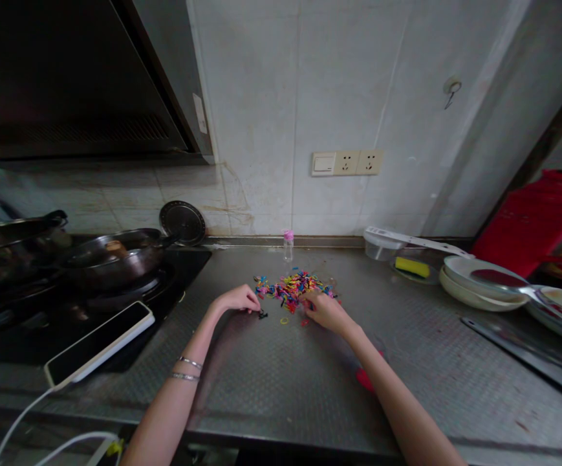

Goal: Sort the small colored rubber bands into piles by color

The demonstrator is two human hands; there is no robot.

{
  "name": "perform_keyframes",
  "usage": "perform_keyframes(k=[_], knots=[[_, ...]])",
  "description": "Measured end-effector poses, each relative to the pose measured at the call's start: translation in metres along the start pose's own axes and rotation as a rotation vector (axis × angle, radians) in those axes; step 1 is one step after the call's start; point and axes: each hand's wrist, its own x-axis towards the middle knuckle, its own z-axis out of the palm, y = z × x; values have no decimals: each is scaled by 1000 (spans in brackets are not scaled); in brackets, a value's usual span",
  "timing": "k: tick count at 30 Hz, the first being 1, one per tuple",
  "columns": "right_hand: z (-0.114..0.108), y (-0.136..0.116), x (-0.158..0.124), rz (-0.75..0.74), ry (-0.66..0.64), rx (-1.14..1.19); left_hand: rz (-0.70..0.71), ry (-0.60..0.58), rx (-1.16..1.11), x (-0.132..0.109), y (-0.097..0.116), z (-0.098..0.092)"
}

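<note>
pile of coloured bands point(293, 288) on counter point(281, 388), between hands. left hand point(238, 299) just beside pile, fingers curled, tips at black bit point(262, 315); grip unclear. right hand point(325, 310) touching pile's right edge, fingers bent, grip unclear. pink-capped bottle point(288, 244) behind pile.

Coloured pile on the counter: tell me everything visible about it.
The pile is a loose, flat heap of tiny pieces in pink, blue, yellow, orange and red, too small to identify. It lies on the grey counter, in front of a small clear bottle with a pink cap. A few strays lie on its near side. The left hand rests at its left edge; the right hand reaches into its right side.
</note>
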Motion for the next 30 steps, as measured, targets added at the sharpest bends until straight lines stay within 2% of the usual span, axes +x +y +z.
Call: perform_keyframes(k=[12,18,22,26,30], knots=[[11,-3,2,37,-20,-88,-111,-100,-77,-4,-2,-4],[13,1,2,44,22,20,-41,-13,-78,-3,-1,-4],[1,13,3,47,32,211,24,96,-51,2,-2,-1],[-15,32,0,69,-55,378,43,211,-82,8,-3,3],[-14,42,-5,55,-166,434,47,258,-93,11,-3,6]])
